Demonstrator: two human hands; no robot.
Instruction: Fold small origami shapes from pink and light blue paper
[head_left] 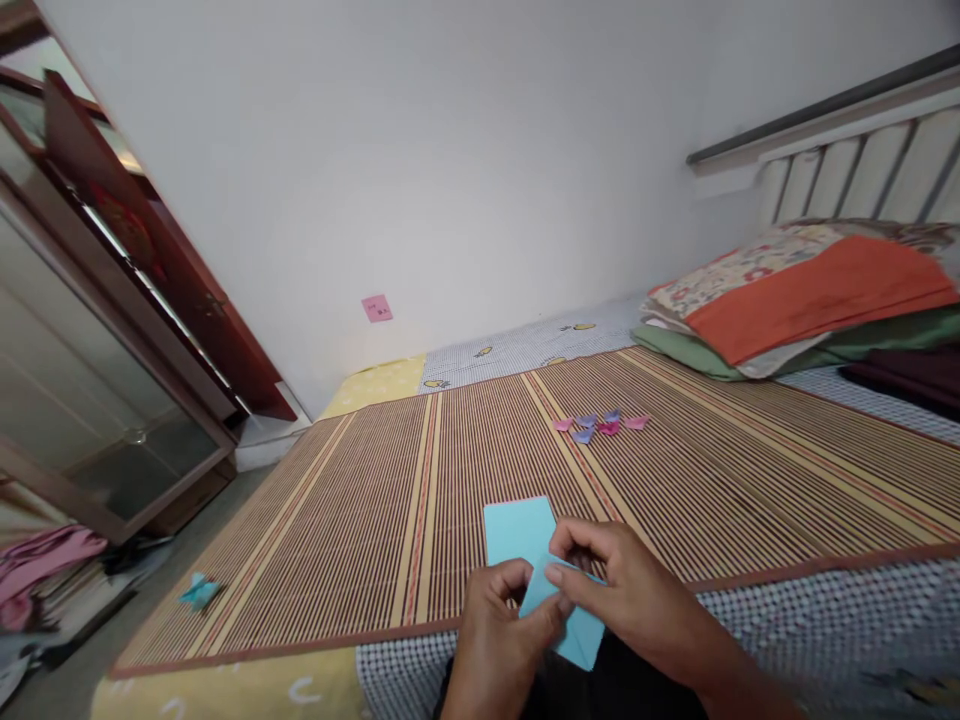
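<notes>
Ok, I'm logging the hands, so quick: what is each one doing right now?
Left hand: closed on the folded blue paper.
Right hand: closed on the same paper, thumb on top.

Pink note on wall — folded cloths nr radiator — dk red door on L.

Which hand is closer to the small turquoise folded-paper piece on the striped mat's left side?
Left. The left hand is to the right of the small folded-paper piece; the right hand is farther right, past the left.
</notes>
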